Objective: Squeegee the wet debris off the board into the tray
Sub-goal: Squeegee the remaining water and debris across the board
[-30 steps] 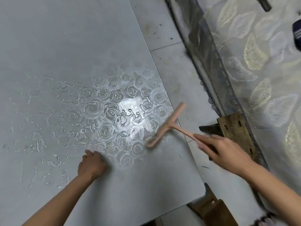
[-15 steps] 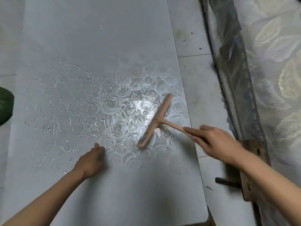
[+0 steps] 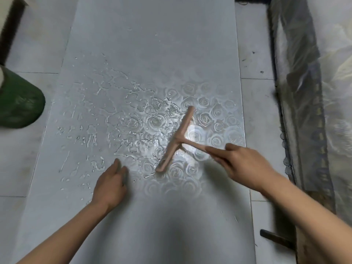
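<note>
A long grey board lies on the tiled floor, with a rose pattern showing where it is wet. Puddles and beads of wet debris spread over its middle and left. A pink T-shaped squeegee rests blade-down on the wet rose patch, slanting from upper right to lower left. My right hand grips its handle from the right. My left hand rests on the board just left of the blade's lower end, fingers pointing away from me. No tray is in view.
A green object stands on the floor by the board's left edge. A fabric-covered piece with a leaf pattern runs along the right side. A dark wooden piece lies at the lower right. Pale floor tiles flank the board.
The squeegee has moved left from the board's right edge onto the wet rose patch, pushing water leftward. The view has swung left, bringing the green object into sight. My left hand stays on the board.
</note>
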Motion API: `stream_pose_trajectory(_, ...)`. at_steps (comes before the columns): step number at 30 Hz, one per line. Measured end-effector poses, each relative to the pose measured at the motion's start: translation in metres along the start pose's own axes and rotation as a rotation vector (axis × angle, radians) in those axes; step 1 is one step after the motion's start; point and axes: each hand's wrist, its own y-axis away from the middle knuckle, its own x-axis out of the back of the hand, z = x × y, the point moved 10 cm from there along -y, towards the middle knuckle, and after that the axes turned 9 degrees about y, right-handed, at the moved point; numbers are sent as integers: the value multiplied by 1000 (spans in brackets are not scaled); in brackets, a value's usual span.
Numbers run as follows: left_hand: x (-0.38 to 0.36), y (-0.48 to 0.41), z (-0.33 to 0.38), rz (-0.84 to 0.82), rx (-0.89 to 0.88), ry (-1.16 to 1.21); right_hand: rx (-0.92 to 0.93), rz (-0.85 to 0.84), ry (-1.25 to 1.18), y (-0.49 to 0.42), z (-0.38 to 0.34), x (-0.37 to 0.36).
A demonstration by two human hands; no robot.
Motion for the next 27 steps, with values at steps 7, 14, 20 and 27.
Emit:
stream_pose_trajectory(7,11,-9,-36,-27,59,-92,-137,-260,17,62,26,-25)
stream_pose_trajectory(14,7,-9,-48,-42,56,-119,-113,-48,-74,-59,-61,-13)
stream_pose_trajectory(20,25,-11,-81,-8,51,-98,-145,-57,-61,3,-44,25)
stream_pose_trajectory(27,22,-8,-109,-44,60,-43,-304,-161,-81,19,-76,-25)
